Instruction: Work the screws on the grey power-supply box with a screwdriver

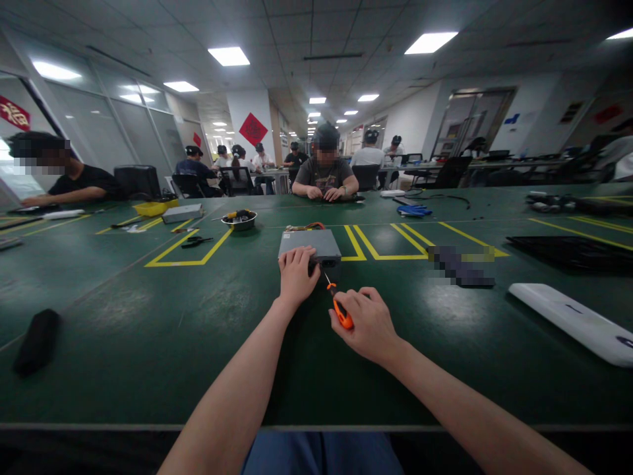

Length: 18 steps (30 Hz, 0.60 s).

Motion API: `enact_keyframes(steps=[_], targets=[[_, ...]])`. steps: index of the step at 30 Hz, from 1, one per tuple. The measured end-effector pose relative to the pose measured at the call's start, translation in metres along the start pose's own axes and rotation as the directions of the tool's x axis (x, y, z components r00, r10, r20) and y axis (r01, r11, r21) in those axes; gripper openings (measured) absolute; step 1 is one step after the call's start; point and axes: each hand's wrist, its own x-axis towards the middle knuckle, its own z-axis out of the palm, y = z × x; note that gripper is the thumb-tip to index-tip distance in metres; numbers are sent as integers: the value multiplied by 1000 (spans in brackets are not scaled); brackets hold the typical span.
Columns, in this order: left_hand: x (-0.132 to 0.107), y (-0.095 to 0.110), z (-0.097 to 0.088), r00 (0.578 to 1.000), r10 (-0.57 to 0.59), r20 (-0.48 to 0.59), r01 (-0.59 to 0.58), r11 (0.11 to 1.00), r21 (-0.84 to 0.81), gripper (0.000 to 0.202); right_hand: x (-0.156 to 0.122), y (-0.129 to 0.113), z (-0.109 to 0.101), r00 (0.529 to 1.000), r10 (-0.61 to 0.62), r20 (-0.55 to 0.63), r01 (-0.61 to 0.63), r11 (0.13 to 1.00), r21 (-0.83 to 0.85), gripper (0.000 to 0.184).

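Observation:
A grey metal computer power supply (309, 243) lies on the green table in front of me, with a few coloured wires behind it. My left hand (297, 274) grips its near left side, fingers over the top and front edge. In my right hand (368, 323) is an orange-and-black screwdriver (343, 313), closed round the handle. The thin shaft points up and left to the power supply's near face, below the socket. Whether the tip touches a screw is too small to tell.
Around lie a metal bowl (239, 224) with tools, a yellow tray (155, 208), a grey box (182, 213), a black case (37, 342), a white casing (573, 320) and a black panel (568, 254). Yellow tape marks the table. Across it, a person (325, 173) works with both hands.

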Motion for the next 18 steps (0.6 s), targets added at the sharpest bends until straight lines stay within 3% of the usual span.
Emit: enact_keyframes(steps=[4, 11, 18], targets=[[0, 0, 1, 1000, -10, 2, 10, 1000, 5, 29, 0, 0, -1, 996, -85, -11, 84, 992, -91, 16], [0, 0, 0, 1000, 0, 6, 0, 1000, 1, 30, 1, -2, -2, 998, 55, 17, -55, 998, -5, 34], [1, 1, -2, 999, -15, 33, 14, 1000, 14, 31, 0, -2, -3, 1000, -4, 23, 4, 1000, -23, 17]])
